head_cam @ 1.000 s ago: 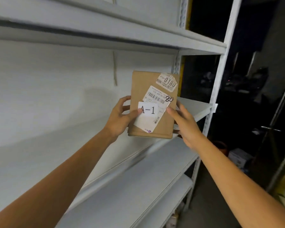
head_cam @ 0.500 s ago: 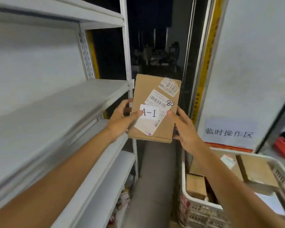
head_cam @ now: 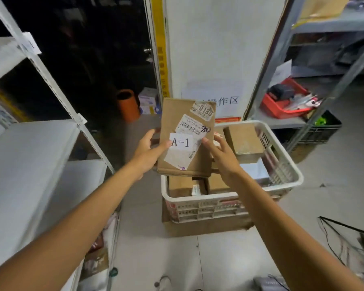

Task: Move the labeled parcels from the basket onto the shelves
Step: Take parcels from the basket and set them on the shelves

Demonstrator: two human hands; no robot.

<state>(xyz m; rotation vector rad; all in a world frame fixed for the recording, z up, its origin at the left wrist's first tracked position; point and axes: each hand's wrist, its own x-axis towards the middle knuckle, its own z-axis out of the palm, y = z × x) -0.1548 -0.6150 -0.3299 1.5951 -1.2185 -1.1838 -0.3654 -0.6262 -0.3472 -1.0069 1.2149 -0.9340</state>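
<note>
I hold a flat brown cardboard parcel upright in front of me, above the near left part of the white plastic basket. It bears a white "A-1" label, a barcode sticker and a "0180" sticker. My left hand grips its left edge, thumb on the front. My right hand holds its right edge, thumb on the front. Several more brown parcels lie in the basket, one box resting high at the back. The white metal shelves stand at my left.
The basket sits on a flattened cardboard sheet on the grey floor. A grey rack at the right carries a red tray of tools. An orange bin stands in the dark aisle behind. A white pillar with a sign rises behind the basket.
My view has swung right and down, away from the shelves to the basket. Both hands keep the same hold on the A-1 parcel, which now hangs over the basket.
</note>
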